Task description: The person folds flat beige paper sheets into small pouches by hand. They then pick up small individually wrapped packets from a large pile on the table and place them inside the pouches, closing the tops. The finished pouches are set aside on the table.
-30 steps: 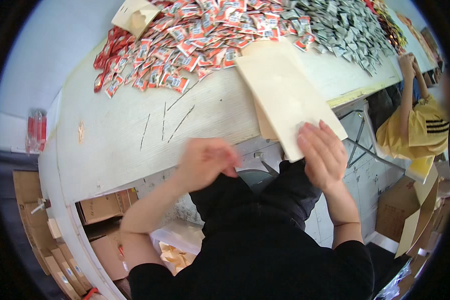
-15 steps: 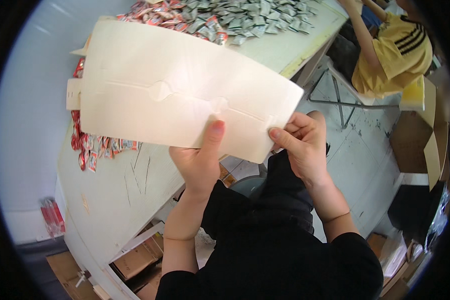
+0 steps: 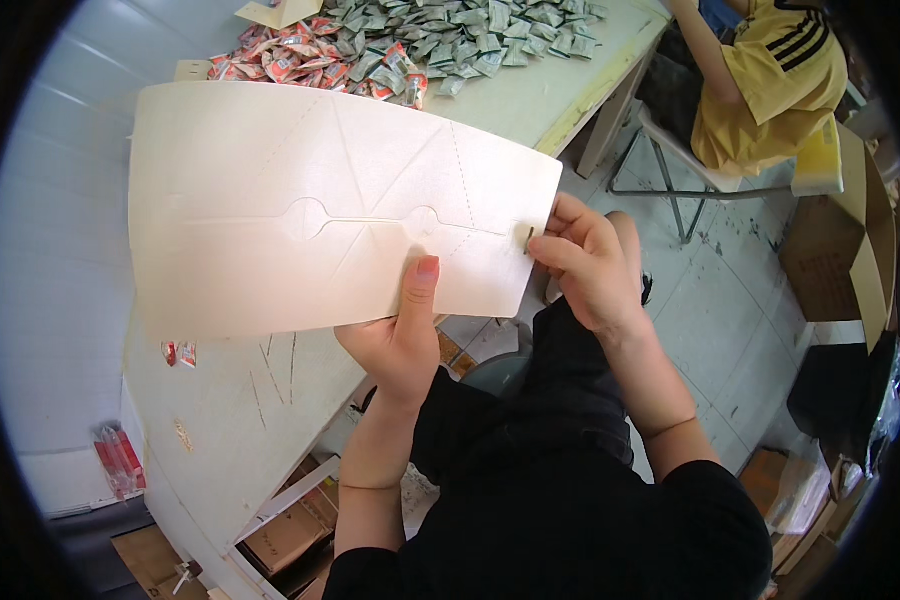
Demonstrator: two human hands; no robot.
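Card (image 3: 250, 170) levelled; dark slit (image 3: 531, 238) (by right hand (image 3: 595, 262)) now shows.

Table (image 3: 215, 470) bears apparently sealed red packets (image 3: 288, 58), green packets (image 3: 490, 40).

Left hand (image 3: 395, 345): thumb over the card's (image 3: 260, 180) lower edge, fingers hidden behind.
Right hand (image 3: 595, 262): pinching the card's right end.
Forearms (image 3: 372, 450): bare, below the card.

bright light, edges perhaps soft
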